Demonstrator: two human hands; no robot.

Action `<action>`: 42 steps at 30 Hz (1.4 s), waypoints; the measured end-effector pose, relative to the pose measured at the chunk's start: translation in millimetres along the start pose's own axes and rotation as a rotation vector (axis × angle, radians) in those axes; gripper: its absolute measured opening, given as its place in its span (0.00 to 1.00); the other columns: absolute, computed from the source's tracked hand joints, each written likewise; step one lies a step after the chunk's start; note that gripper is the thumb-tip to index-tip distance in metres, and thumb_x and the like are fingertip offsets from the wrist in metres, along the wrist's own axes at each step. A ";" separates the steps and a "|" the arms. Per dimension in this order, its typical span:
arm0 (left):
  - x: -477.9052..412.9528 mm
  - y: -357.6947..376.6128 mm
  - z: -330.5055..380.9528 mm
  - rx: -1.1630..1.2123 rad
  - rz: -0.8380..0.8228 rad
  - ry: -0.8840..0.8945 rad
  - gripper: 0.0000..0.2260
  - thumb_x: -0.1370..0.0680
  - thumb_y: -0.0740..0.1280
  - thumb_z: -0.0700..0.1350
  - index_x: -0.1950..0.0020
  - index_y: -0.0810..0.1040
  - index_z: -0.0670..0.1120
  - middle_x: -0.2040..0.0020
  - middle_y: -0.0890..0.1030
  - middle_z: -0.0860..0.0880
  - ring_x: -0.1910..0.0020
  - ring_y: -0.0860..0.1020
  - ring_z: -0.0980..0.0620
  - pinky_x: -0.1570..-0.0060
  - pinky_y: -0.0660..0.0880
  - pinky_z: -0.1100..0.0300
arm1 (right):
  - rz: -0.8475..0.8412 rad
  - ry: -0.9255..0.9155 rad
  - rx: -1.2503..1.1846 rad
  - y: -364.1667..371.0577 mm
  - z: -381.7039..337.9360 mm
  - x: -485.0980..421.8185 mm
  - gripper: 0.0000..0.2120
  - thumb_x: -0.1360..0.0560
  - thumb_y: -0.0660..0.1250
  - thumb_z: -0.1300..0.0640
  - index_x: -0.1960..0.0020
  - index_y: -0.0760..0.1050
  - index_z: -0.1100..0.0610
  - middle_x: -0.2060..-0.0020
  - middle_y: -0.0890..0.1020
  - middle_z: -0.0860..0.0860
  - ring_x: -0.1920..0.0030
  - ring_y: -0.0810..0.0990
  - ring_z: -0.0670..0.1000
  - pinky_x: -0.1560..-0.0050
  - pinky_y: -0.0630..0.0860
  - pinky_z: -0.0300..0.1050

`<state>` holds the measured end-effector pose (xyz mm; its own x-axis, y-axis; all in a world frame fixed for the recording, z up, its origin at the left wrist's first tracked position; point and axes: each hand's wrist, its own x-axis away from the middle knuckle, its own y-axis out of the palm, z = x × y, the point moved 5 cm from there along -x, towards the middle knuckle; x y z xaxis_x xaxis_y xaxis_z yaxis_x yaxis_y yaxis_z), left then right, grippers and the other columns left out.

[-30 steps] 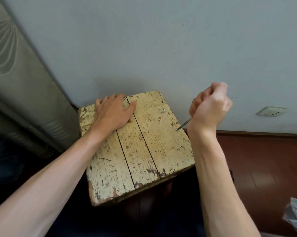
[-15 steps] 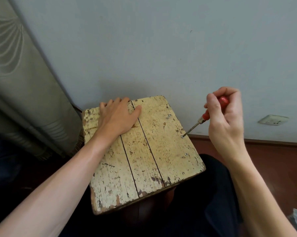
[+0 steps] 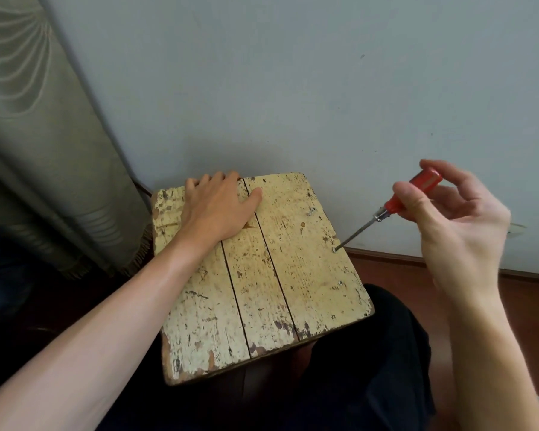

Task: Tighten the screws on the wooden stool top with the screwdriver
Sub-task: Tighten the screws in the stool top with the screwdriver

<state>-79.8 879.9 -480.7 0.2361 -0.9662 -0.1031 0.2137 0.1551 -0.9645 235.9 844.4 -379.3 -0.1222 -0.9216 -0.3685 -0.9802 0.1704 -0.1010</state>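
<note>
Stool top (image 3: 262, 290), three worn yellow-painted planks, stands close to the wall (image 3: 293, 88) beside a curtain (image 3: 44, 166), just in front of the person's lap. Left hand (image 3: 221, 209) lies flat with fingers straight, pressing on the far left planks to steady them. Right hand (image 3: 454, 219) pinches the red handle of the screwdriver (image 3: 386, 208) between thumb and fingertips. The tip is seated on the middle screw (image 3: 334, 250) at the right edge.

Far screw (image 3: 310, 211) stands proud and tilted; judged not yet driven. Near screw (image 3: 340, 283) looks flush, likely done. Estimate: mid-task, one screw in hand and at least one left.
</note>
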 end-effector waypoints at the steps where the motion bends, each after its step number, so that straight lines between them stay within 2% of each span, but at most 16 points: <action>1: 0.2 -0.1 0.3 0.002 -0.001 -0.001 0.34 0.21 0.47 0.71 0.29 0.73 0.49 0.36 0.79 0.48 0.38 0.74 0.45 0.35 0.63 0.44 | 0.035 0.019 -0.031 0.2 5.2 -3.1 0.19 0.22 0.80 0.51 0.34 0.82 0.51 0.54 0.90 0.52 0.54 0.91 0.53 0.48 0.86 0.43; 4: 0.6 0.5 0.7 0.008 -0.010 -0.004 0.34 0.21 0.47 0.71 0.28 0.72 0.50 0.35 0.78 0.48 0.36 0.74 0.45 0.34 0.62 0.44 | 0.116 0.068 -0.104 5.2 22.4 -10.2 0.18 0.19 0.77 0.54 0.31 0.80 0.54 0.56 0.90 0.51 0.54 0.91 0.52 0.47 0.86 0.43; 8: 0.5 0.7 0.7 0.004 -0.009 -0.002 0.34 0.21 0.47 0.71 0.28 0.72 0.49 0.36 0.78 0.48 0.37 0.74 0.45 0.34 0.63 0.44 | 0.161 0.091 -0.150 14.7 36.2 -16.5 0.17 0.18 0.76 0.54 0.31 0.79 0.52 0.54 0.90 0.51 0.52 0.91 0.51 0.47 0.85 0.43; 13: 1.5 0.2 1.5 0.006 -0.009 -0.003 0.34 0.21 0.47 0.71 0.28 0.73 0.50 0.37 0.78 0.48 0.37 0.74 0.46 0.34 0.63 0.44 | 0.156 0.073 -0.156 24.1 39.6 -24.1 0.18 0.19 0.76 0.54 0.30 0.79 0.51 0.54 0.90 0.50 0.50 0.91 0.54 0.47 0.86 0.44; 30: 0.1 1.0 0.3 0.010 -0.008 -0.011 0.34 0.21 0.47 0.71 0.30 0.73 0.50 0.38 0.78 0.48 0.38 0.74 0.45 0.36 0.63 0.44 | 0.146 0.060 -0.117 32.3 43.5 -30.2 0.20 0.19 0.76 0.54 0.29 0.79 0.53 0.54 0.90 0.49 0.52 0.91 0.52 0.47 0.86 0.44; 33: -0.4 0.6 0.3 0.010 -0.010 -0.012 0.33 0.21 0.47 0.71 0.30 0.73 0.50 0.38 0.78 0.48 0.38 0.73 0.45 0.36 0.63 0.44 | 0.111 0.040 -0.108 34.6 38.0 -30.1 0.18 0.18 0.75 0.55 0.30 0.79 0.51 0.56 0.90 0.46 0.53 0.91 0.50 0.49 0.86 0.42; 38: 0.0 0.7 0.6 0.017 -0.007 -0.010 0.33 0.21 0.47 0.71 0.30 0.73 0.50 0.38 0.78 0.48 0.38 0.73 0.46 0.36 0.64 0.44 | -0.031 -0.071 -0.032 41.6 24.3 -33.5 0.17 0.17 0.73 0.56 0.29 0.78 0.47 0.49 0.87 0.43 0.51 0.90 0.53 0.51 0.87 0.47; 42: -0.2 0.4 0.0 0.029 -0.011 -0.011 0.34 0.22 0.47 0.71 0.29 0.73 0.50 0.37 0.78 0.48 0.37 0.73 0.45 0.34 0.63 0.44 | -0.153 -0.195 0.029 48.6 13.9 -31.7 0.17 0.16 0.72 0.58 0.32 0.78 0.41 0.46 0.86 0.48 0.48 0.89 0.56 0.49 0.86 0.54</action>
<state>-79.8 880.2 -481.1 0.2441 -0.9656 -0.0900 0.2433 0.1508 -0.9581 194.4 886.8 -385.3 0.0621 -0.8533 -0.5177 -0.9797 0.0470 -0.1951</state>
